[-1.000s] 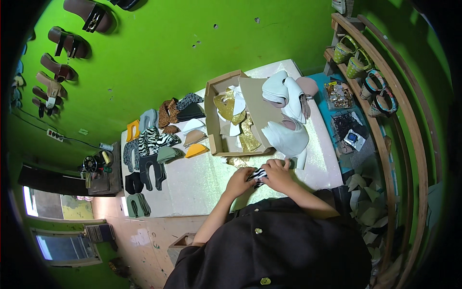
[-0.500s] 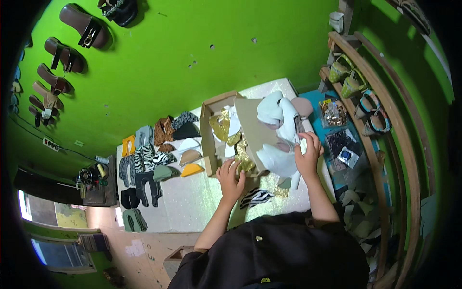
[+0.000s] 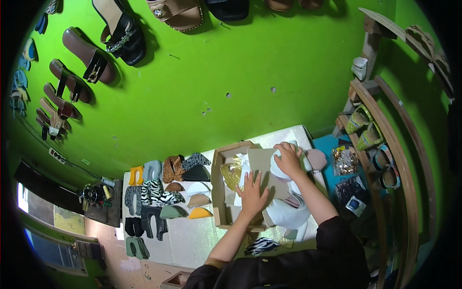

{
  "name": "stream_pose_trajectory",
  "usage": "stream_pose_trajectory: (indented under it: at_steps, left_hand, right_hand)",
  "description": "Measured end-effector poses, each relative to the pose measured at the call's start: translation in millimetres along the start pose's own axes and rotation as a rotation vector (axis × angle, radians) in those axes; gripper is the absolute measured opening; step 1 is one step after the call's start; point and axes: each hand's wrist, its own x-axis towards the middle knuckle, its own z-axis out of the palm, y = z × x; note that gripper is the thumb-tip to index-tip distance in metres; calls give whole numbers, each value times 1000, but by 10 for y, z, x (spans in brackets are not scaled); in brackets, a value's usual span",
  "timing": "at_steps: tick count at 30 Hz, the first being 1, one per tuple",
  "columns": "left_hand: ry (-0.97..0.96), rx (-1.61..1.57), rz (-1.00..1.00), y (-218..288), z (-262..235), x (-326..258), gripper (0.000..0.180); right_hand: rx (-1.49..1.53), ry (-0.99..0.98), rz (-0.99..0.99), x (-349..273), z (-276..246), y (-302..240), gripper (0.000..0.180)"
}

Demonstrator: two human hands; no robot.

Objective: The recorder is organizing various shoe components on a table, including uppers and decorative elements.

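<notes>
My left hand (image 3: 253, 196) is spread out over the open cardboard box (image 3: 219, 207), its fingertips by white scraps. A gold piece (image 3: 232, 177) lies in the box just beyond those fingers. Over the box's right-hand flap, my right hand (image 3: 289, 161) bends its fingers around a curved white cut piece (image 3: 277, 169); the fingertips partly hide its top. Below that forearm, more white cut pieces (image 3: 288, 214) lie loosely stacked. A zebra-striped piece (image 3: 261, 246) sits near the table's front edge, close to my body.
Sorted stacks of cut pieces, among them mustard (image 3: 200, 213), green (image 3: 173, 211) and black ones (image 3: 154, 221), cover the left of the table (image 3: 192, 241). At right stands a wooden rack (image 3: 385, 115) with sandals. More sandals (image 3: 89, 53) hang on the green wall.
The view has tilted up, showing more wall. My right hand has gone from the lower white pieces to the far white piece. My left hand has moved from the box's near edge to over its inside.
</notes>
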Motion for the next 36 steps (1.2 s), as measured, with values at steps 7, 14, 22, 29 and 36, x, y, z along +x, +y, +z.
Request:
stream_pose_trajectory:
  at_steps: [7,14,22,29,36]
  left_hand:
    - [-84,52,-95,-29,106,16,51]
    - [-119,16,-134,-58,119,26,46]
    - [-130,-10,-128,-72,123,21,43]
    - [-119,-17,-130,-64,135,21,42]
    - [-89,-2,-103,-68,121,14,41]
  right_hand:
    - [99,-213,114,755,971,383,24]
    - [-3,-580,90,1184,1223,124,45]
    - [-85,-633,-215,1232,1293,153,50]
    - [-238,-536,-243,1216,1353,93,31]
    - [4,-393,-153,1039,1166,192,14]
